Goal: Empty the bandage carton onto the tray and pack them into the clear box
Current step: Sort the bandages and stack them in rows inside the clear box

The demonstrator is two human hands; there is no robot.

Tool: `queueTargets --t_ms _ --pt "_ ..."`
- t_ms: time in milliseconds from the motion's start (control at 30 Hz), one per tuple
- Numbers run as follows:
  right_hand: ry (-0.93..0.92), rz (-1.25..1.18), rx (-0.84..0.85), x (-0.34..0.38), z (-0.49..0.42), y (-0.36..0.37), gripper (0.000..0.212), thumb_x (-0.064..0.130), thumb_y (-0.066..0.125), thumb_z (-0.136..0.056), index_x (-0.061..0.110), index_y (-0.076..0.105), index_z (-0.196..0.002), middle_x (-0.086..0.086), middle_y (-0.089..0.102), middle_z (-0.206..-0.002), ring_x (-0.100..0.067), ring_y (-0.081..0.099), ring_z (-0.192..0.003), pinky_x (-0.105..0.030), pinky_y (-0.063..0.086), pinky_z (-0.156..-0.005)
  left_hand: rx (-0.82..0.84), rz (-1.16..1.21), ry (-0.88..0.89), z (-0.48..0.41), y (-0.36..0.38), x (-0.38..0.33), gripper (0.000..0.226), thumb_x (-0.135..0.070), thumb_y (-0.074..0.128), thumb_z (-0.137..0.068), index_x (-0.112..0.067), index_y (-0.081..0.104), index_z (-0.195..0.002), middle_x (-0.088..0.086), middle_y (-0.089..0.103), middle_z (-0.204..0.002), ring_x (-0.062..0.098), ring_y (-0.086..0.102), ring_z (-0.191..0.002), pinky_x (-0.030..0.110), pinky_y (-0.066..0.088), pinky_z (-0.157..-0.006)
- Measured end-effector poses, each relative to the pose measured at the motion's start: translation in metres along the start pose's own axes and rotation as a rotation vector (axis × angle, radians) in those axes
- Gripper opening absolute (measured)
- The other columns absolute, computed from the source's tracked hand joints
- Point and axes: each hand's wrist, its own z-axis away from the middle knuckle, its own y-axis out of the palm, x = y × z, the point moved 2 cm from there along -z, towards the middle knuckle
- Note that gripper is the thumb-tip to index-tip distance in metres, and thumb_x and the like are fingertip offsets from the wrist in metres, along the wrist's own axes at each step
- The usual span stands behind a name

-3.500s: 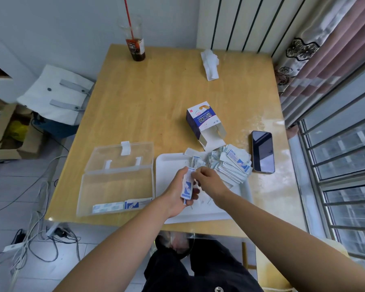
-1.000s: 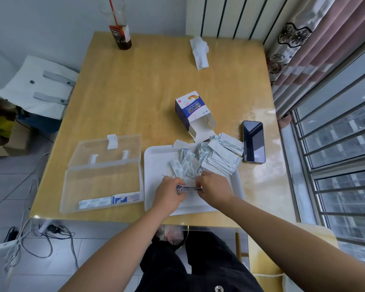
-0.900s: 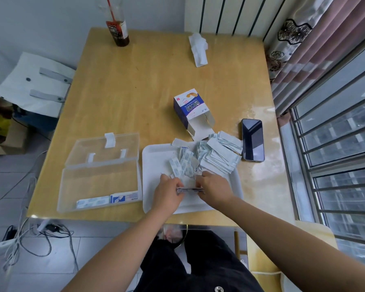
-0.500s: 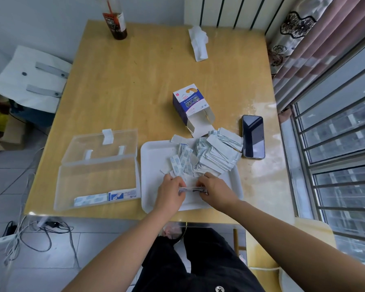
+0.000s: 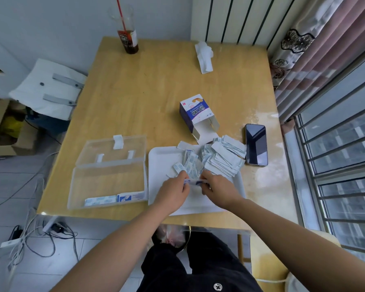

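The blue and white bandage carton (image 5: 195,114) lies open on its side behind the white tray (image 5: 162,159). A heap of wrapped bandages (image 5: 219,157) covers the tray's far right part. Over the tray's middle my left hand (image 5: 173,192) and my right hand (image 5: 216,186) pinch the two ends of a small stack of bandages (image 5: 195,182), held flat and edge-on between them. The clear box (image 5: 108,180) stands open to the left of the tray, lid folded back, with a few bandages (image 5: 114,199) lined up along its near wall.
A black phone (image 5: 256,144) lies right of the tray. A drink bottle with a red straw (image 5: 129,36) and a crumpled tissue (image 5: 203,55) sit at the table's far edge. A window with bars and a curtain stand to the right; cables lie on the floor at the left.
3.5 s ago my left hand held the stack upright; now both hands hold it flat between them. Since one second ago they have stayed over the tray's middle, and only the camera has shifted.
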Motion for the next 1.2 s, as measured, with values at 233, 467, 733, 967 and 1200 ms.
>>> queueTargets --t_ms 233,467,733,967,1200 --pt "-0.120 -0.107 -0.019 0.065 -0.015 -0.023 0.009 0.017 0.039 -0.098 0.019 0.038 -0.089 -0.006 0.054 -0.077 -0.026 0.047 -0.069 -0.039 0.039 -0.064 -0.171 0.076 -0.021 0.015 -0.067 0.004 0.022 -0.030 0.029 -0.102 -0.016 0.045 -0.096 -0.003 0.044 -0.058 0.022 0.043 -0.059 0.034 0.032 -0.057" --pt "-0.226 -0.150 0.073 0.132 -0.034 -0.003 0.023 0.028 0.033 -0.102 0.014 0.044 -0.088 -0.007 0.054 -0.073 -0.027 0.050 -0.068 -0.042 0.041 -0.065 -0.337 0.163 -0.179 0.034 -0.104 0.059 0.036 -0.032 0.028 -0.102 -0.011 0.045 -0.078 0.006 0.052 -0.070 0.026 0.048 -0.068 0.036 0.035 -0.061" --pt "-0.297 -0.101 0.057 0.189 -0.055 0.020 0.030 0.016 0.054 -0.093 0.014 0.062 -0.121 -0.004 0.069 -0.108 -0.020 0.062 -0.096 -0.029 0.045 -0.079 -0.333 0.220 -0.148 0.059 -0.125 0.111 0.033 -0.032 0.033 -0.103 -0.024 0.044 -0.073 -0.004 0.051 -0.069 0.022 0.051 -0.072 0.036 0.040 -0.068" --pt "-0.221 0.113 0.080 0.212 -0.075 0.035 0.026 0.010 0.046 -0.088 0.015 0.065 -0.104 -0.008 0.068 -0.098 -0.028 0.061 -0.089 -0.034 0.049 -0.072 -0.236 0.261 -0.380 0.067 -0.128 0.151 0.044 -0.037 0.027 -0.102 -0.010 0.057 -0.086 0.007 0.066 -0.083 0.024 0.062 -0.081 0.036 0.047 -0.077" --pt "-0.097 0.352 0.308 0.216 -0.086 0.063 0.028 0.008 0.048 -0.089 0.012 0.060 -0.115 -0.009 0.061 -0.115 -0.027 0.059 -0.102 -0.032 0.047 -0.075 -0.044 0.119 -0.362 0.056 -0.125 0.173 0.033 -0.013 0.035 -0.098 -0.014 0.063 -0.115 0.004 0.064 -0.120 0.022 0.058 -0.110 0.032 0.047 -0.092"
